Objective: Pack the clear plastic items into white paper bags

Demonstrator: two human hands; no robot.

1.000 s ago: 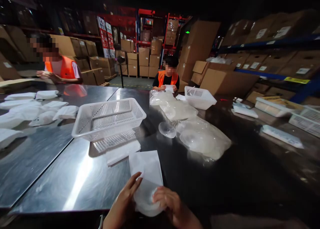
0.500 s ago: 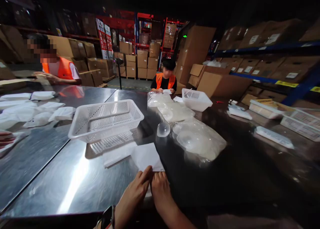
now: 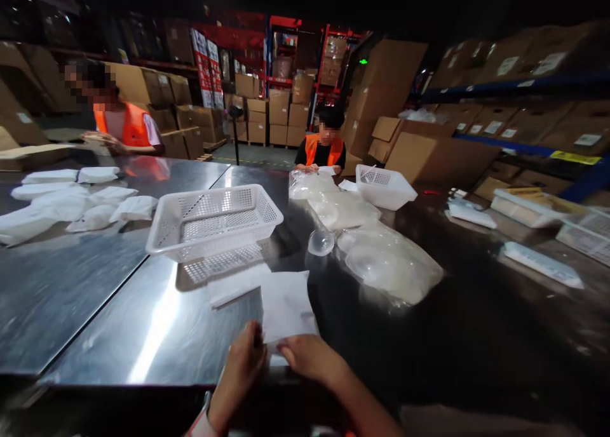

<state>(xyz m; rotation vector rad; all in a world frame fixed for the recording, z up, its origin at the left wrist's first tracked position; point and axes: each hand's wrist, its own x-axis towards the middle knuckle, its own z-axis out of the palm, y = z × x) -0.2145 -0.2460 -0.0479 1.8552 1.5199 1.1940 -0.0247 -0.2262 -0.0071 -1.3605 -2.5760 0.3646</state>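
Fingers (image 3: 279, 347) of both hands, left hand (image 3: 243, 361) and right hand (image 3: 309, 357), press closed on the near edge of one white pouch (image 3: 286, 303) lying flat at the table (image 3: 119, 322) edge. Beyond it stand two white baskets, the nearer basket (image 3: 214, 221) and farther basket (image 3: 384, 186), one clear cup (image 3: 321, 241) and clear bags (image 3: 391, 265). Half a second ago the hands met closer together over the pouch.

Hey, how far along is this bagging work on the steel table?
Done: nothing shows in the near white basket. In hand: left hand and right hand press the near edge of a flat white pouch. Left: one loose clear dome, plus bags of clear domes beyond it.
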